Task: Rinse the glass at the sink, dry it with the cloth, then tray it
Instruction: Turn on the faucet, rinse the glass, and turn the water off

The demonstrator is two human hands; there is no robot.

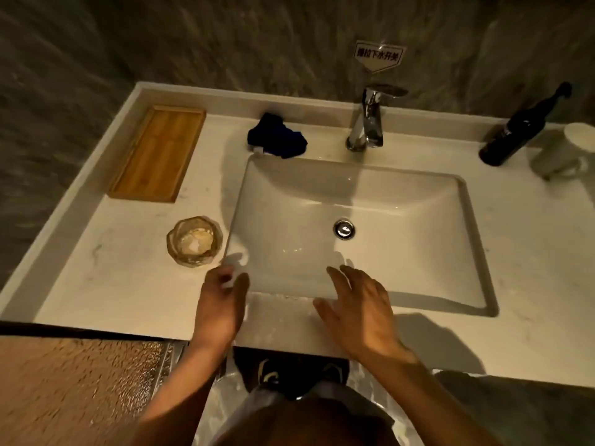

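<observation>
A faceted clear glass (194,241) stands upright on the counter just left of the white sink (418,201). A dark blue cloth (277,140) lies crumpled behind the sink's back left corner. A wooden tray (159,153) sits at the counter's far left with nothing in it. My left hand (220,304) hovers over the sink's front left corner, a short way right of and nearer than the glass, fingers loosely curled and holding nothing. My right hand (357,309) is spread flat above the sink's front rim, also holding nothing.
A chrome faucet (368,120) stands behind the sink, no water running that I can see. A dark bottle (518,130) and a white cup (561,149) stand at the back right. A small sign (378,56) hangs on the stone wall.
</observation>
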